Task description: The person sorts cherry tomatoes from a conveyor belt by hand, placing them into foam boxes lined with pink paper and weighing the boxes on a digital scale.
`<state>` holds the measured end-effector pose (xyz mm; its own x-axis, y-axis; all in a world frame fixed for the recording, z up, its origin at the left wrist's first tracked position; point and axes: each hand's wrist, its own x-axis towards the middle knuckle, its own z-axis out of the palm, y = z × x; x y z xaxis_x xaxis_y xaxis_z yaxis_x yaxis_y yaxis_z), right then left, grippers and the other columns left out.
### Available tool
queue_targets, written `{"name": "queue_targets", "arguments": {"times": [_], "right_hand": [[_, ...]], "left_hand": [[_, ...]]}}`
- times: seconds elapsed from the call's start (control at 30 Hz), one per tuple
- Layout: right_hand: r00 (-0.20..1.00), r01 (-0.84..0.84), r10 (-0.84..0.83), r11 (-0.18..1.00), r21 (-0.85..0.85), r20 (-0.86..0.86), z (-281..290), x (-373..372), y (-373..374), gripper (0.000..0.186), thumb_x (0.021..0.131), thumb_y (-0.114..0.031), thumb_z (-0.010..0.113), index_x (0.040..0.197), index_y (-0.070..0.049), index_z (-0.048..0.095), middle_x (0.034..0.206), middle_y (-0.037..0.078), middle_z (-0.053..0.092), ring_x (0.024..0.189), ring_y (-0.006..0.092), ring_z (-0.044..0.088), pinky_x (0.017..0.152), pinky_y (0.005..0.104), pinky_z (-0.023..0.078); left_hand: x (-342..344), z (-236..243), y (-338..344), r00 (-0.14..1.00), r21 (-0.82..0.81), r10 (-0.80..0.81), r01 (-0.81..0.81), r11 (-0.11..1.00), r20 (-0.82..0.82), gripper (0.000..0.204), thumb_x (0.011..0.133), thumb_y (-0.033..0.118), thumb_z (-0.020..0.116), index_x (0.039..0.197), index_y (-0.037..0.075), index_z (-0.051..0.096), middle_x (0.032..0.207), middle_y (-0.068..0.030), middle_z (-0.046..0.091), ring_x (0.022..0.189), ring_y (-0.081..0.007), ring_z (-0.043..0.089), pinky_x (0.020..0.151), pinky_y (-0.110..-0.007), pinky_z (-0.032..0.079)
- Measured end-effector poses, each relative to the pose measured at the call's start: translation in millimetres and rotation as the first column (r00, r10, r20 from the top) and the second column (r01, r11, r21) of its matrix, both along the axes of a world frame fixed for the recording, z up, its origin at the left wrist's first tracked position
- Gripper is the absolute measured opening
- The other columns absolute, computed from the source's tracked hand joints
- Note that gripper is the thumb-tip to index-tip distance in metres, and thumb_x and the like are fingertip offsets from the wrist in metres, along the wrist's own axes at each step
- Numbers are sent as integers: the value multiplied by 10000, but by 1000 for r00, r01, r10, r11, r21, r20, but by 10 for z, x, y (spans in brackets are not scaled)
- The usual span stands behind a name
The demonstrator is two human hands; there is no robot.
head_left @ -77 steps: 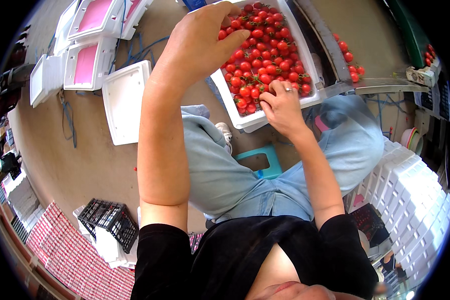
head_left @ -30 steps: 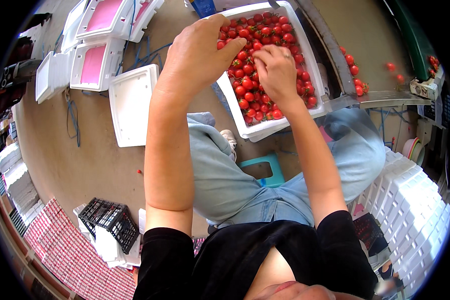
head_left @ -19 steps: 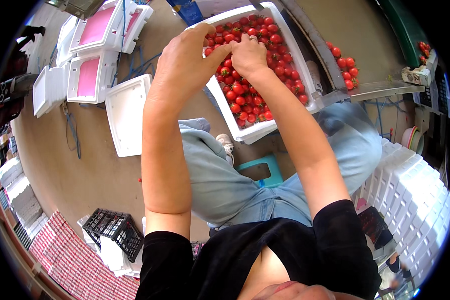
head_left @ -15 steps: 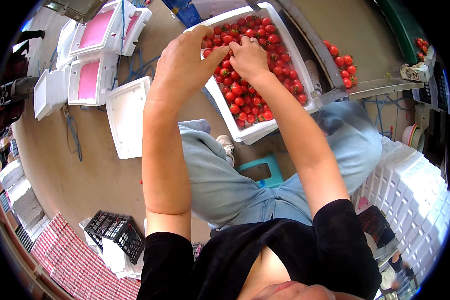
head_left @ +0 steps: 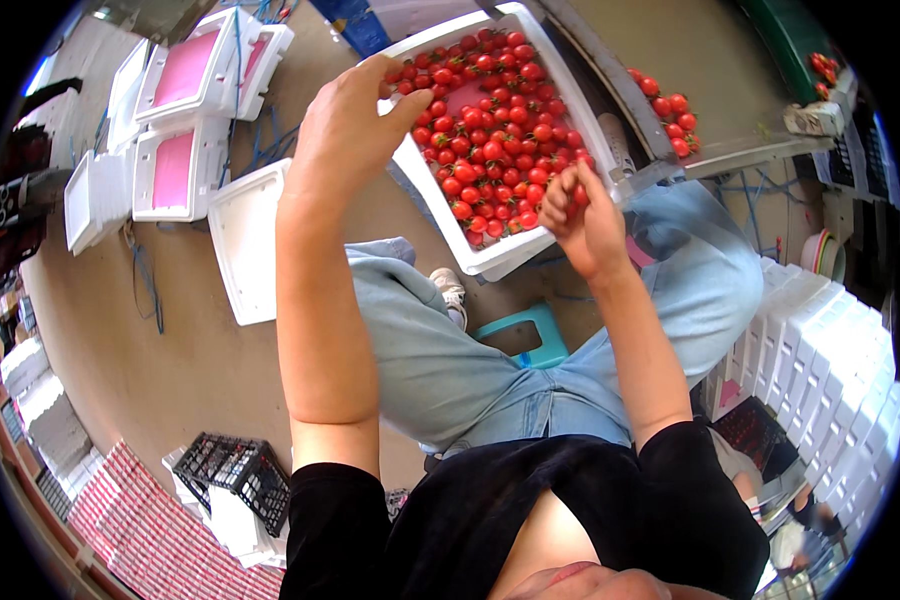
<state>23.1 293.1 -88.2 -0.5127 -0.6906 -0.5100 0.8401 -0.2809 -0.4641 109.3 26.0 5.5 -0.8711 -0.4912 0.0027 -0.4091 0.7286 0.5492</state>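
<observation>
A white foam box (head_left: pixel 478 258) full of red cherry tomatoes (head_left: pixel 492 150) stands in front of me. At its left rim is my left hand (head_left: pixel 348 125), thumb and fingers apart over the tomatoes at the edge. My right hand (head_left: pixel 588 225) is by the near right corner of the box, its fingers curled, with red cherry tomatoes showing between them; how many is hidden. A patch of pink lining (head_left: pixel 463 98) shows among the tomatoes toward the far side.
More tomatoes (head_left: pixel 673 115) lie on a metal-edged surface at the right. Pink-lined foam boxes (head_left: pixel 175 168) and a white lid (head_left: pixel 250 240) stand at the left. A turquoise stool (head_left: pixel 542 335) sits between my legs. Stacked foam boxes (head_left: pixel 810 350) and a black crate (head_left: pixel 232 475) are nearer.
My right hand has drawn back from the far middle of the box to its near right corner, fingers now curled. Pink lining has come into sight. My left hand has shifted slightly left.
</observation>
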Motion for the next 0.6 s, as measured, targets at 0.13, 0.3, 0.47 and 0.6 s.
{"name": "queue_targets", "arguments": {"times": [0.13,0.3,0.47,0.6], "right_hand": [[902,354,-378,924,145,207,56,-46,866,245,1021,-257,479,857,-77,504,773,62,501,716,187,495,614,294,431],[672,728,-740,655,202,-22,-131,-1294,2050,296,1032,-260,453,882,-7,489,840,115,525,836,264,546,856,434,536],[665,747,-683,608,269,-301,495,-2321,1761,367,1044,-271,427,1184,60,498,1081,214,587,1040,341,582,992,470,484],[807,491,-264,797,352,-528,250,-1463,1630,250,984,-175,535,1152,4,583,1077,132,637,1016,237,612,913,353,498]], "left_hand": [[42,82,0,1000,25,3,-3,1000,26,468,871,332,693,1201,9,617,920,-141,699,867,-240,673,791,-359,512],[6,117,57,998,72,-1,-3,997,55,466,850,373,694,1186,53,645,941,-163,683,851,-302,658,773,-402,506],[27,66,29,998,62,-46,44,997,35,469,852,378,695,1188,54,647,955,-188,685,903,-330,667,803,-412,509],[71,99,35,998,54,-15,12,998,63,500,835,390,705,1204,57,643,1003,-197,682,940,-351,660,836,-427,505]]}}
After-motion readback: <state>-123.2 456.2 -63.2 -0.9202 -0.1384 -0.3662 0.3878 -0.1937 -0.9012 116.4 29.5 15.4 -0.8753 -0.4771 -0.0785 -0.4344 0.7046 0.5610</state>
